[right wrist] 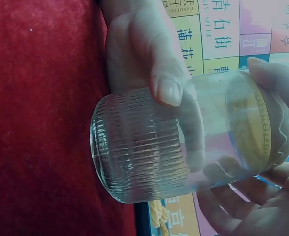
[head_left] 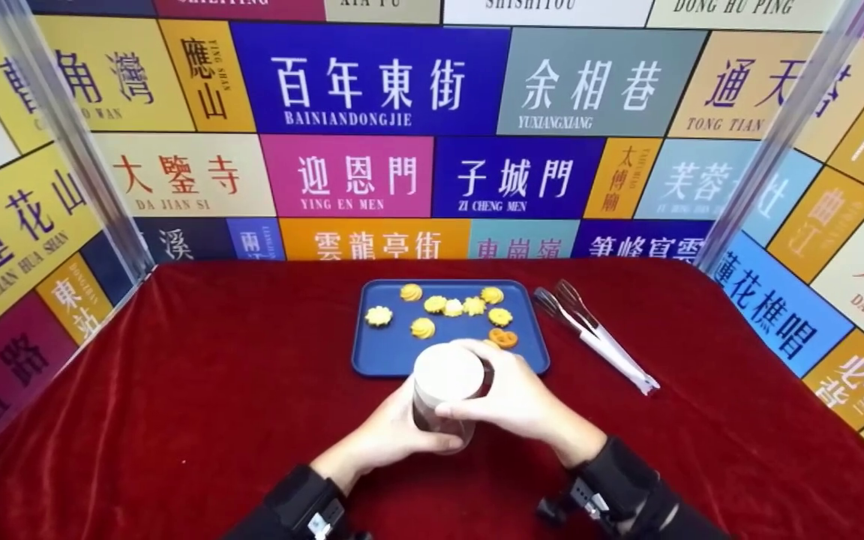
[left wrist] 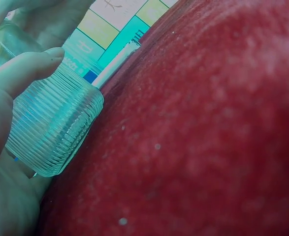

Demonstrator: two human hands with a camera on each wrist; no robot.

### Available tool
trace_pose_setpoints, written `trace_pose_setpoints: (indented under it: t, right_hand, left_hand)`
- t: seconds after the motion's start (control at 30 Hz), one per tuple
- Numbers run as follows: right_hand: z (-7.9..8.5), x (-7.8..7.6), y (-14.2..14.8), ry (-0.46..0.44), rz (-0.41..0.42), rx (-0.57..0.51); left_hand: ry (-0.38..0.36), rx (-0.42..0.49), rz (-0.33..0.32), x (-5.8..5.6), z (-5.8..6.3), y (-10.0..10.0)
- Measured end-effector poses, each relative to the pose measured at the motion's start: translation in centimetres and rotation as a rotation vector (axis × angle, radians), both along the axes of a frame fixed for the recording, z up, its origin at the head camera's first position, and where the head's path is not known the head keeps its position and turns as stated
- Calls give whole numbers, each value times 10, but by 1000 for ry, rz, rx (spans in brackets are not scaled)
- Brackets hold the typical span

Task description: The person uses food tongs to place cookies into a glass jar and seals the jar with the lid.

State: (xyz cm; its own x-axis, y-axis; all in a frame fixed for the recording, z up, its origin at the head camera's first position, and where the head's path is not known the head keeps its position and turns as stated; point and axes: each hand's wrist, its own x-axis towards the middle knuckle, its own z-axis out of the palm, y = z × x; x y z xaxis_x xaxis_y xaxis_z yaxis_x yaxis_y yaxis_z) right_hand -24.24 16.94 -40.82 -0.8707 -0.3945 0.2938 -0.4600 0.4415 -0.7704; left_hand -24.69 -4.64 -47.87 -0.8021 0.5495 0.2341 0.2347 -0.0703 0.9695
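Ribbed glass jar (right wrist: 134, 142), at blue tray's (head_left: 385, 358) 6 o'clock. Left hand (head_left: 387, 431): grip curled round lower body. Right hand (head_left: 523, 394): grip pinching pale lid (head_left: 448, 371). Probably light, stiff, breakable, slick above; best hold: ribs below, lid by rim.

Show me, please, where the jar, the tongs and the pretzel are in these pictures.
Jar (right wrist: 139, 145): right wrist view, on its ribbed glass side.
Tongs (head_left: 613, 357): head view, on the white handles.
Pretzel (head_left: 503, 338): head view, near its middle.
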Motion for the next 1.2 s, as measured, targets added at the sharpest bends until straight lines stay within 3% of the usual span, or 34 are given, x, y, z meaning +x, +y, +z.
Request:
trace_pose_setpoints:
  t: [0.23, 0.5, 0.6, 1.2]
  right_hand:
    - [3, 7, -4, -78, 1, -8]
    - [0, 20, -21, -129, -204, -76]
    - [-4, 21, -24, -141, -234, -98]
    - [-3, 17, -15, -122, -144, -85]
  left_hand:
    - [12, -21, 3, 0, 0, 0]
    - [20, -35, 23, 0, -1, -1]
    - [12, -33, 22, 1, -2, -2]
    - [19, -20, 3, 0, -1, 0]
